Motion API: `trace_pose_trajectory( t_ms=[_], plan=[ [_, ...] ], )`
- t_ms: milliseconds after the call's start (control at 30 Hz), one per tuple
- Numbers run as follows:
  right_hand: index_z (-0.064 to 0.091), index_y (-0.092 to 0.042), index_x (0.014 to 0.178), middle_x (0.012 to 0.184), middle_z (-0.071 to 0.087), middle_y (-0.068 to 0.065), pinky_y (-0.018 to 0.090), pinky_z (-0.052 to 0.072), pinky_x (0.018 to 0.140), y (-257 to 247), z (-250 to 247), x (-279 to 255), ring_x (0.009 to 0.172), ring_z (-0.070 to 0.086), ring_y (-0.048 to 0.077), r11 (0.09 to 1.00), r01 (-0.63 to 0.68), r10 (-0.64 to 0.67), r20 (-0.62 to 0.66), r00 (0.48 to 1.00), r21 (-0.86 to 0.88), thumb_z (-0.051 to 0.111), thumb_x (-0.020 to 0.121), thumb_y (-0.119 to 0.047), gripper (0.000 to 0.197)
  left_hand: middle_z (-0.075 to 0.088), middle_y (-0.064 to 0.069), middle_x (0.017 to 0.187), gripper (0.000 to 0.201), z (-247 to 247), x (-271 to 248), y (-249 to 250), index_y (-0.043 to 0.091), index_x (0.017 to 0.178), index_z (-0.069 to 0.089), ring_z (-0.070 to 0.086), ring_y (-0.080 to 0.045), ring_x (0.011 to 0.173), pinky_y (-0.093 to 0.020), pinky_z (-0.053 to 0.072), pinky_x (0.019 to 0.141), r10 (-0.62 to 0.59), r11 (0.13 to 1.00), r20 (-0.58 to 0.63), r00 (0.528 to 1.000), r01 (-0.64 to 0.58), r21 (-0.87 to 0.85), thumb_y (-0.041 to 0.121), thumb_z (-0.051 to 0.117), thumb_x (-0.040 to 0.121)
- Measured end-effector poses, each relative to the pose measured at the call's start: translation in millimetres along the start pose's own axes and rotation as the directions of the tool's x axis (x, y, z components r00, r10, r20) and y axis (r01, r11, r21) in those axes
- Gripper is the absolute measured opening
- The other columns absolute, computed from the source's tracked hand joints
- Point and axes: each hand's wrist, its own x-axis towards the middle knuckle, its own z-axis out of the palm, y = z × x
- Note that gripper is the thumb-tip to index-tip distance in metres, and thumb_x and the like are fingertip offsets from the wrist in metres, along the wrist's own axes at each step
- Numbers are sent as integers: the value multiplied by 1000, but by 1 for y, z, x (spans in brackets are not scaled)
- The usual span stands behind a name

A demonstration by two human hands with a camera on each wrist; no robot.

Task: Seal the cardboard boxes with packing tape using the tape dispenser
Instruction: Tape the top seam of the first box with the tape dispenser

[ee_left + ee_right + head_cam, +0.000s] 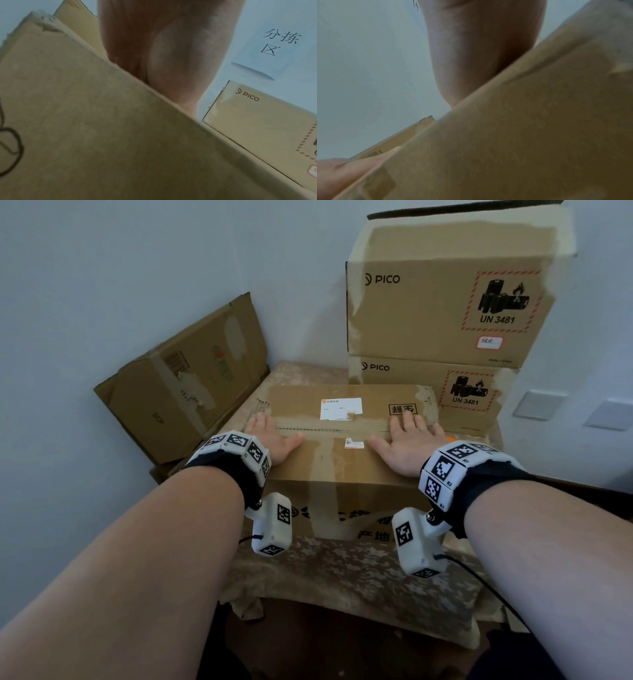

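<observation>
Where box (346, 460) lies, hands (274, 436) flat atop

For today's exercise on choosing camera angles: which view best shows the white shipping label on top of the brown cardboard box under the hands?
The head view: the white shipping label lies in full sight on the brown cardboard box, between the left hand and right hand. Both wrist views show only the box's side and a palm, no label.

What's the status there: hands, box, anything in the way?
Left hand and right hand both flat on the box, holding nothing. Centre seam closed, old tape only. Tape dispenser not clearly in view. PICO boxes stacked behind.
</observation>
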Motion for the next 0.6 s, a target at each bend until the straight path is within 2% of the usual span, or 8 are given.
trace_pose_trajectory(
  t_ms=[100,200,300,400,467,600],
  plan=[
    [0,-13,155,161,-9,9,46,0,120,1,-5,-1,149,-5,25,1000,15,-16,22,1000,15,11,96,-61,76,-8,-15,159,89,1,5,-2,3,151,-3,-5,-26,147,-41,2,120,0,1000,2,1000,0,-9,66,20,93],
    [3,-10,154,161,-8,12,45,4,120,7,-9,-5,148,-4,27,1000,12,-12,-11,1000,24,13,98,-58,75,-8,-16,159,87,-1,3,-4,7,152,-1,-5,-27,147,-43,4,120,13,1000,-8,1000,-13,-16,66,19,93],
    [1,-7,154,161,-9,13,45,6,119,14,-7,-9,148,-5,27,1000,-6,6,-35,999,6,15,99,-56,75,-8,-16,159,76,-8,-6,-1,21,153,4,-7,-29,147,-48,2,119,23,999,31,999,-22,-36,67,16,93],
    [2,-7,153,161,-6,11,48,11,119,17,-5,-8,148,-3,26,1000,5,-6,-11,1000,-11,17,98,-55,75,-12,-15,159,74,-12,-19,9,32,153,2,-10,-32,146,-52,-2,116,20,1000,88,996,-21,11,71,13,91],
    [4,-8,153,161,-5,9,51,14,118,17,-6,-7,148,-2,26,1000,12,-11,15,1000,-15,18,98,-56,75,-13,-12,159,74,-12,-25,15,33,152,1,-7,-35,146,-54,-1,115,34,997,118,992,-41,58,72,12,90],
    [5,-8,154,161,-5,11,53,13,118,22,-12,-6,148,-5,28,999,21,-24,52,998,40,18,99,-56,74,-9,-10,160,83,-15,-32,22,24,154,0,1,-34,147,-53,5,118,94,988,147,985,-111,106,73,15,89]
  ],
)
